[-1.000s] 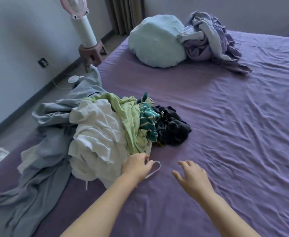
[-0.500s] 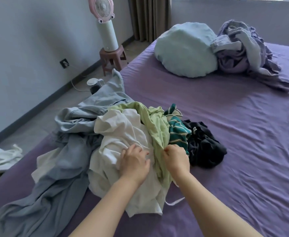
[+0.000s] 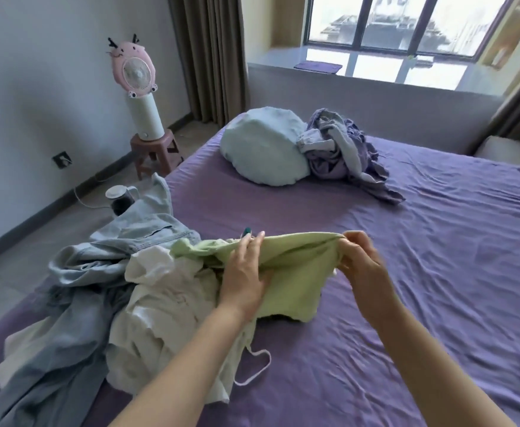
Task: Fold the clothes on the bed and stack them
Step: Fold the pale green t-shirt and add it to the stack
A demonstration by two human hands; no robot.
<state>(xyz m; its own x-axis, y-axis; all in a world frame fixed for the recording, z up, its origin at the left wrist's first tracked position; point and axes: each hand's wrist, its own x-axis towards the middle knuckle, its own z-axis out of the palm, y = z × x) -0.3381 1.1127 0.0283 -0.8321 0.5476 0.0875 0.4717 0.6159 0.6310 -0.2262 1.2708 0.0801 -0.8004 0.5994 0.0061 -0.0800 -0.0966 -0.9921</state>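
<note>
Where green garment [image 3: 289, 272] drapes, clothes unseen

Both hands lift a light green garment [image 3: 295, 272] above the purple bed [image 3: 437, 272].
The left hand [image 3: 246, 272] holds its middle, the right hand [image 3: 360, 266] pinches its right edge; white clothing [image 3: 160, 303] and denim [image 3: 104, 260] are heaped on the left.

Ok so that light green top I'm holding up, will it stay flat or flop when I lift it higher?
The light green top will likely flop: it already sags between the left hand and right hand. It looks thin and light. Its left end may drag on the white garment.
</note>
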